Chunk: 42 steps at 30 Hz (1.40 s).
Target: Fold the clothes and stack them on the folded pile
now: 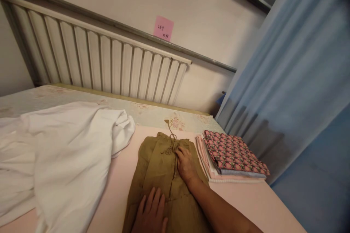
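Observation:
An olive-brown garment (158, 167) with a drawstring waist lies lengthwise on the pink sheet (106, 200), its gathered top away from me. At the waist my right hand (185, 162) has its fingers curled together on the tied drawstring (171, 148). One end of the cord trails past the waistband onto the floral cover. Lower down, my left hand (151, 211) lies flat on the cloth with its fingers apart, holding nothing. The garment's lower end runs out of view.
On the left lies a rumpled white cloth (73, 153). A folded stack topped by a red patterned cloth (235, 153) sits on the right. Behind stands a radiator (120, 62) under a pink note (163, 28). A blue curtain (295, 72) hangs at the right.

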{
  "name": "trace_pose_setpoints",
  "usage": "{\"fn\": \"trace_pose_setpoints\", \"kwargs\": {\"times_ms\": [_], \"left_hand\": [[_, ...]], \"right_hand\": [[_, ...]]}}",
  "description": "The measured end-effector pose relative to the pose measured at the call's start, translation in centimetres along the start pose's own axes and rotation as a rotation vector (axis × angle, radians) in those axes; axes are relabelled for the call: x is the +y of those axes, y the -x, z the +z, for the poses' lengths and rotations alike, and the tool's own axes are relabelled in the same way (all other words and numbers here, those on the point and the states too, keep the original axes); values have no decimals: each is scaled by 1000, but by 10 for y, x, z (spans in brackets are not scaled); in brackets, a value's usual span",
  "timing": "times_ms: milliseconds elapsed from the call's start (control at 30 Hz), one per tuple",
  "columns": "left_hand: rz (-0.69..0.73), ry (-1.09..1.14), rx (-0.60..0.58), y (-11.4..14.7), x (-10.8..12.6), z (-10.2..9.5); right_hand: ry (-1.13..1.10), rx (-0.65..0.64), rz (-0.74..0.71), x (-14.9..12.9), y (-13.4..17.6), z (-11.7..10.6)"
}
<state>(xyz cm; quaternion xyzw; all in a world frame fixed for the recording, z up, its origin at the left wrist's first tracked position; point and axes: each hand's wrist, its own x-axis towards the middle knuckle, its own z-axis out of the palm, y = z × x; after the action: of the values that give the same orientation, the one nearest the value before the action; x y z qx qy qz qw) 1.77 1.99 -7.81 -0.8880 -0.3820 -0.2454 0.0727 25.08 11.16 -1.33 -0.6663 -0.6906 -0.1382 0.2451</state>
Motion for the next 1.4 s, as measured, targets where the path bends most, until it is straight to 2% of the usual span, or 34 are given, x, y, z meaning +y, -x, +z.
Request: {"fn": "trace_pose_setpoints", "kwargs": {"times_ms": [267,500,733,933,1167,1300,1400], "left_hand": [[17,-6,17,-1,-2,-2],[-12,32,-67,-2,-1,-1],[24,-10,3,-2,-1,-5],[2,11,-38,-1,0,-3],[16,-14,10,-1,1,-5],[44,-45,26,-2,-1,-4],[60,-42,4,-3,-3,0]], "right_hand": [[-30,16,-3,-1,0,-4],[-53,60,44,5,2,4],[-33,19,78,8,2,8],[-63,53,54,8,2,8],[-112,113,62,13,4,15],[-203,168,168,22,-2,14],[-209,157,251,30,-21,8]]}}
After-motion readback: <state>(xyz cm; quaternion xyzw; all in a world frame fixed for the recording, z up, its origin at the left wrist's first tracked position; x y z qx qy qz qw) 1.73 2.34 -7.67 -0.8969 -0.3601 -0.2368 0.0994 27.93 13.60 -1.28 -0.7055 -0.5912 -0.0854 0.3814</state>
